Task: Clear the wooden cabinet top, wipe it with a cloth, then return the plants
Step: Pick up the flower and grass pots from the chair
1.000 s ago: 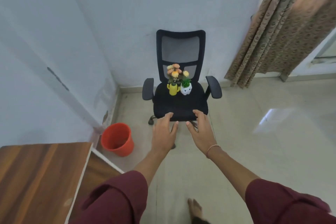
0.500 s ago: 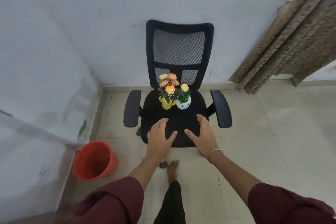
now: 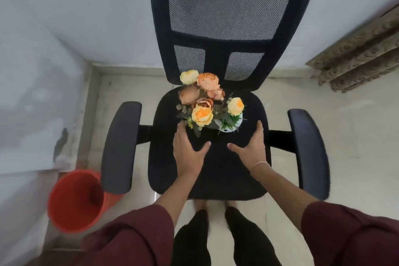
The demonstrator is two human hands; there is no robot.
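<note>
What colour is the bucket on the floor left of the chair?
Orange-red: the round plastic bucket beside the black office chair, clearest in the head view.

The black office chair seat (image 3: 216,170) carries two items, both at its rear near the mesh backrest (image 3: 226,6). The flower arrangement (image 3: 201,101) stands left of centre; the white pot with a green plant (image 3: 230,123) stands just beside it, to its right. The chair rests on the tiled floor (image 3: 345,114), as does an orange bucket (image 3: 75,201) left of the chair.
</note>
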